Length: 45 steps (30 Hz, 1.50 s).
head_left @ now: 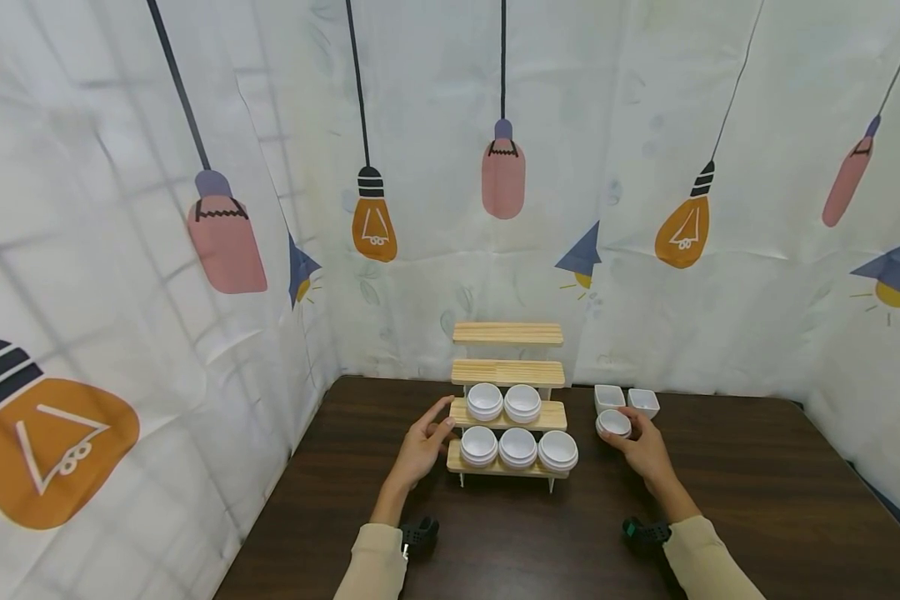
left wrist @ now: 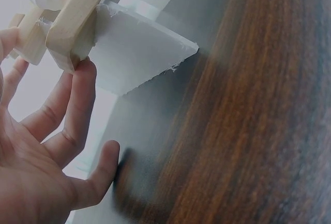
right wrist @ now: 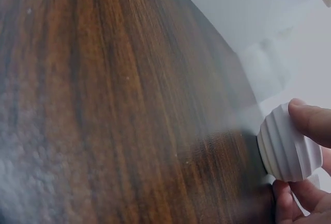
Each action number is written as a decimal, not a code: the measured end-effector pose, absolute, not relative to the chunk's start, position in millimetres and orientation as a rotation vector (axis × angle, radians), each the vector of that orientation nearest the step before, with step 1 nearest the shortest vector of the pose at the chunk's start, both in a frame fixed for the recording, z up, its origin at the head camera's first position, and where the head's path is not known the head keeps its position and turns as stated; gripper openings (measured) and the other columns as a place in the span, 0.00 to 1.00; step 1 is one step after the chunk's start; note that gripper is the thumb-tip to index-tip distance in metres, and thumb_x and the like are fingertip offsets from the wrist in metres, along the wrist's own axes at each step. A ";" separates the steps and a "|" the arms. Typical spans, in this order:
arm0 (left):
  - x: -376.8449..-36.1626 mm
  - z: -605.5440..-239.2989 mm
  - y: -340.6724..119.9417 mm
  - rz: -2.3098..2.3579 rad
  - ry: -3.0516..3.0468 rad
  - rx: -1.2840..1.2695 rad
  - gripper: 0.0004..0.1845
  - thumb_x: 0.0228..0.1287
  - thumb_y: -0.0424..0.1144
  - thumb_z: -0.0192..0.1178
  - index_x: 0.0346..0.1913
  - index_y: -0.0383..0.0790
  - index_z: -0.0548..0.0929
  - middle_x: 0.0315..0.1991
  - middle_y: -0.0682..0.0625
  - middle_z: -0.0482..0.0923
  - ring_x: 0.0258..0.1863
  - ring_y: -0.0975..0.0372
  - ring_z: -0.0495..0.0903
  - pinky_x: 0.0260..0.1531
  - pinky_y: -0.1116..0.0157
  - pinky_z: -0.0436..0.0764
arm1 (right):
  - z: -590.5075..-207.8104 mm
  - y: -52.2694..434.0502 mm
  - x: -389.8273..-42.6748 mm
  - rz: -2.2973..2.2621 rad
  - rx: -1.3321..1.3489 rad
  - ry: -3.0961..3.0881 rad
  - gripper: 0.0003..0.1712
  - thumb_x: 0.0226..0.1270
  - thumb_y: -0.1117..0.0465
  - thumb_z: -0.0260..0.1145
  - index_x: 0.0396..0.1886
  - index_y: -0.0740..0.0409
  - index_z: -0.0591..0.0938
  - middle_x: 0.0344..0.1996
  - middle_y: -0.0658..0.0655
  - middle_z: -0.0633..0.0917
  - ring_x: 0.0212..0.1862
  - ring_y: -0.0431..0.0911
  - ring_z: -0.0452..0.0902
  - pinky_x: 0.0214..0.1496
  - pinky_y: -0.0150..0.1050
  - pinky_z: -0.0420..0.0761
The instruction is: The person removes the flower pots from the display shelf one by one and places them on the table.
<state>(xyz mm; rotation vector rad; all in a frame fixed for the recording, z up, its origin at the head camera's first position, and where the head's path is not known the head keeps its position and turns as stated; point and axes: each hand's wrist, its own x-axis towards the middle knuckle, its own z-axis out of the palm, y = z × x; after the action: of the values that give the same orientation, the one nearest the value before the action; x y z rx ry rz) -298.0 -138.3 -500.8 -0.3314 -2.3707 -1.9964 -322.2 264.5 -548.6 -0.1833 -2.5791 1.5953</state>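
Note:
My right hand (head_left: 647,454) pinches a small round white bowl (head_left: 613,424) on the table, right of a tiered wooden stand (head_left: 506,416). In the right wrist view, thumb and fingers lie on opposite sides of this ribbed bowl (right wrist: 283,144), which is tilted in the picture. At the stand's left side is my left hand (head_left: 417,452), its fingertips touching the ends of the wooden steps (left wrist: 67,40) in the left wrist view. Three round white bowls (head_left: 518,447) sit along the lowest step, and two more (head_left: 522,402) on the step above.
Two square white bowls (head_left: 608,397) stand just behind my right hand. The stand's upper two steps (head_left: 507,372) rise toward the patterned curtain (head_left: 420,317) at the table's back edge. Dark wooden table (head_left: 757,500) stretches out on both sides.

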 end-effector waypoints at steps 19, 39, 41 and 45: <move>-304.2 -509.6 -137.4 -1.981 -2.387 -0.312 0.26 0.78 0.35 0.55 0.75 0.41 0.70 0.40 0.30 0.86 0.40 0.46 0.86 0.42 0.40 0.84 | -547.7 266.0 -323.8 1.604 -0.212 -2.591 0.42 0.69 0.56 0.73 0.75 0.64 0.64 0.69 0.76 0.72 0.63 0.60 0.71 0.53 0.40 0.70; -317.2 -532.4 -139.2 -1.987 -2.351 -0.299 0.25 0.78 0.39 0.56 0.74 0.53 0.72 0.36 0.35 0.87 0.40 0.47 0.87 0.37 0.51 0.87 | -548.2 265.0 -324.5 1.579 -0.223 -2.581 0.40 0.69 0.58 0.72 0.75 0.64 0.64 0.66 0.74 0.72 0.60 0.60 0.72 0.47 0.34 0.73; -316.0 -531.1 -137.9 -1.975 -2.353 -0.284 0.25 0.78 0.37 0.56 0.74 0.52 0.72 0.36 0.34 0.87 0.40 0.44 0.87 0.37 0.50 0.87 | -548.1 264.4 -324.3 1.577 -0.226 -2.583 0.41 0.69 0.57 0.72 0.74 0.64 0.64 0.66 0.74 0.72 0.60 0.60 0.72 0.46 0.33 0.73; -308.6 -519.8 -135.8 -1.982 -2.345 -0.280 0.24 0.78 0.35 0.56 0.74 0.48 0.73 0.36 0.31 0.86 0.41 0.40 0.86 0.37 0.50 0.87 | -547.7 263.7 -323.9 1.575 -0.240 -2.586 0.41 0.69 0.56 0.73 0.74 0.64 0.64 0.66 0.75 0.73 0.59 0.58 0.72 0.47 0.34 0.73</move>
<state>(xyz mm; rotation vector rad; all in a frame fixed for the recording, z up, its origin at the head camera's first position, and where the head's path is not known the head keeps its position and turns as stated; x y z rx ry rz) -308.6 -135.8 -519.8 -0.2804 -2.3451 -1.9819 -323.9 263.7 -547.7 -0.2400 -2.5856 1.5748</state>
